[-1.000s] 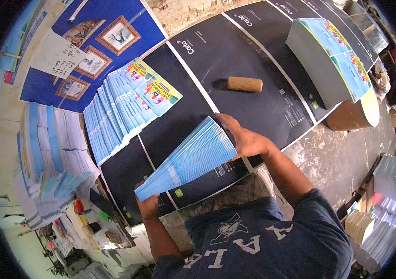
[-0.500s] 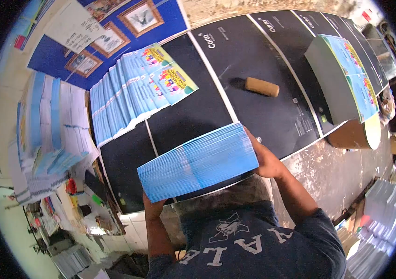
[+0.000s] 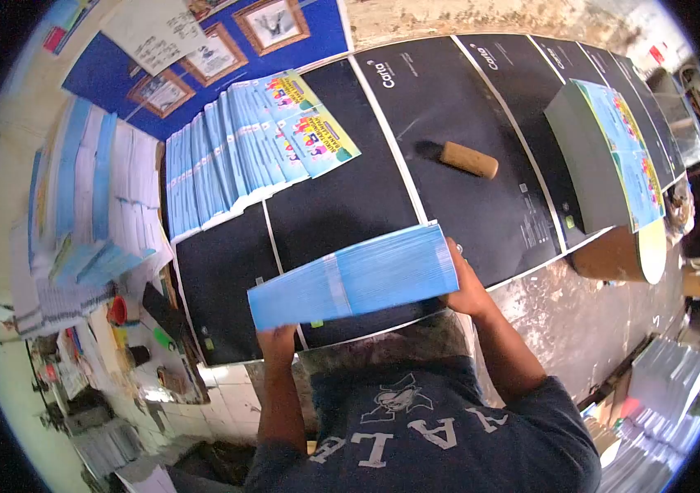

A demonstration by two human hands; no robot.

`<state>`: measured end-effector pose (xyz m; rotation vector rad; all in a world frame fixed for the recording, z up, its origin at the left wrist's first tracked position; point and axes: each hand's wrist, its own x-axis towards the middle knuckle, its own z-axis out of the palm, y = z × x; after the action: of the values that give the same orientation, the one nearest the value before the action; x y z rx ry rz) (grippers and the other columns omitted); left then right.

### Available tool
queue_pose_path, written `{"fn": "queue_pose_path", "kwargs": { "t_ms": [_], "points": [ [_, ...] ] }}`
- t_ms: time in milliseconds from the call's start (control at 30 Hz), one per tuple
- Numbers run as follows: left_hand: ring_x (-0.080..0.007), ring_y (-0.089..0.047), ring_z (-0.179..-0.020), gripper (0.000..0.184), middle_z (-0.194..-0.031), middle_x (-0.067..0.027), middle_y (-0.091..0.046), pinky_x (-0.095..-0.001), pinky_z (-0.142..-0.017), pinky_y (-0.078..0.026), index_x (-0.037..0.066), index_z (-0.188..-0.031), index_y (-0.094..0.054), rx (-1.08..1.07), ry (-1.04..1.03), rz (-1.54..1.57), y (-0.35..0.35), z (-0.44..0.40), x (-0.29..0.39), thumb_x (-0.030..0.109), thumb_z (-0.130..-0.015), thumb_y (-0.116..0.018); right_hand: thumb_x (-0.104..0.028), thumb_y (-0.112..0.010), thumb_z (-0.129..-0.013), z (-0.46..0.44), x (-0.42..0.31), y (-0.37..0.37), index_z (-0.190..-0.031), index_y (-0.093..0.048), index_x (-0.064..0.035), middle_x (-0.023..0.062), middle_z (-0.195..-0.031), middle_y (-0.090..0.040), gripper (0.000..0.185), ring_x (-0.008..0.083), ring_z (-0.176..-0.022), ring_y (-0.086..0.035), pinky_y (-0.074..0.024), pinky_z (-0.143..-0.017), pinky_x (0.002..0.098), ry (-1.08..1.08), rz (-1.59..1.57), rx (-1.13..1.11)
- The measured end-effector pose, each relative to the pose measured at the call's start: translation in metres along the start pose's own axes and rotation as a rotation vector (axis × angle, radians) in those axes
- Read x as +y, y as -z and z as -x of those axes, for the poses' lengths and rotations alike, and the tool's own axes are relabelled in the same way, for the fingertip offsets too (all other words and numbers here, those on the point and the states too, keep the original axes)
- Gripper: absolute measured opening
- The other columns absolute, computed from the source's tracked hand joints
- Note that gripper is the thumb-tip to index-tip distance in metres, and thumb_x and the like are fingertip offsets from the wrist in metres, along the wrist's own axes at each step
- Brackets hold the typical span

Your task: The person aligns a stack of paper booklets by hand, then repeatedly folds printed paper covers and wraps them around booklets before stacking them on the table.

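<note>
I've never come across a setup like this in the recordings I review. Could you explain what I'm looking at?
There is no machine here: these are a person's bare hands. The picture comes from a camera worn on that person's head, looking forward and down, so the dark shirt at the bottom is their own. The lens bends straight edges into curves.

The left hand, mostly hidden, and the right hand hold a blue stack of thin layers between them, one at each end.

The work surface has a black covering marked "Carta". On it lie an overlapping spread of booklets with colourful covers, a brown block and, at the right, a tall stack with similar covers on top.
</note>
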<state>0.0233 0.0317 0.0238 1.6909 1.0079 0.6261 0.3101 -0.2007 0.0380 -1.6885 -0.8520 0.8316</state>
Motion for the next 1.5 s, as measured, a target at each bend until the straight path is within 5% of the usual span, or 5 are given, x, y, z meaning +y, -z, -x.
{"fn": "queue_pose_path", "kwargs": {
  "t_ms": [167,767,1067,1233,1500],
  "points": [
    [-0.0252,-0.061,-0.11,0.035,-0.117,-0.0128,-0.065,-0.0405,-0.097,-0.047,0.0,-0.119,-0.059,-0.099,-0.182,0.092,0.003,-0.006,0.0,0.006,-0.086,-0.069,-0.018,-0.063,-0.089,0.013,-0.005,-0.001,-0.128,-0.054,0.0026,0.0225,-0.128,-0.055,0.045,0.0369,-0.125,-0.049,-0.0352,-0.109,0.0452,0.151,0.34,0.175],
    [-0.0261,-0.063,-0.108,0.047,-0.114,-0.0159,-0.064,-0.0385,-0.094,-0.047,0.004,-0.126,-0.052,-0.082,-0.134,0.082,0.0,-0.023,0.017,0.013,-0.086,-0.075,-0.025,-0.075,-0.078,0.005,0.031,0.014,-0.128,-0.055,-0.0046,0.0188,-0.133,-0.054,0.057,0.0374,-0.127,-0.047,-0.0334,-0.104,0.0505,0.177,0.941,0.081],
    [-0.0408,-0.068,-0.082,0.044,-0.085,-0.0199,-0.071,-0.051,-0.075,-0.05,0.005,-0.098,-0.061,0.146,0.031,-0.559,-0.017,-0.095,0.025,0.047,-0.097,-0.05,-0.024,-0.067,-0.095,0.083,0.019,-0.107,-0.123,-0.057,0.0011,0.0126,-0.114,-0.067,0.039,0.023,-0.108,-0.06,-0.046,-0.096,0.0377,-0.389,-0.403,0.09],
    [-0.0302,-0.066,-0.067,0.042,-0.071,-0.0123,-0.069,-0.047,-0.071,-0.043,0.01,-0.072,-0.064,0.343,-0.3,-0.993,-0.018,-0.116,0.021,0.043,-0.096,-0.053,-0.027,-0.067,-0.095,0.056,-0.086,-0.041,-0.128,-0.058,-0.0009,0.0194,-0.12,-0.067,0.043,0.0285,-0.109,-0.064,-0.0488,-0.097,0.0418,-0.558,0.36,-0.777],
    [-0.0285,-0.066,-0.078,0.03,-0.079,-0.0097,-0.069,-0.0459,-0.075,-0.043,0.013,-0.083,-0.065,0.113,-0.268,-1.06,0.006,-0.128,0.006,0.043,-0.087,-0.062,-0.057,-0.05,-0.094,-0.183,-0.1,-0.2,-0.143,-0.046,-0.0008,0.0194,-0.153,-0.039,0.074,0.0328,-0.145,-0.032,-0.0222,-0.115,0.0602,0.756,1.182,-0.379]
  ]
}}
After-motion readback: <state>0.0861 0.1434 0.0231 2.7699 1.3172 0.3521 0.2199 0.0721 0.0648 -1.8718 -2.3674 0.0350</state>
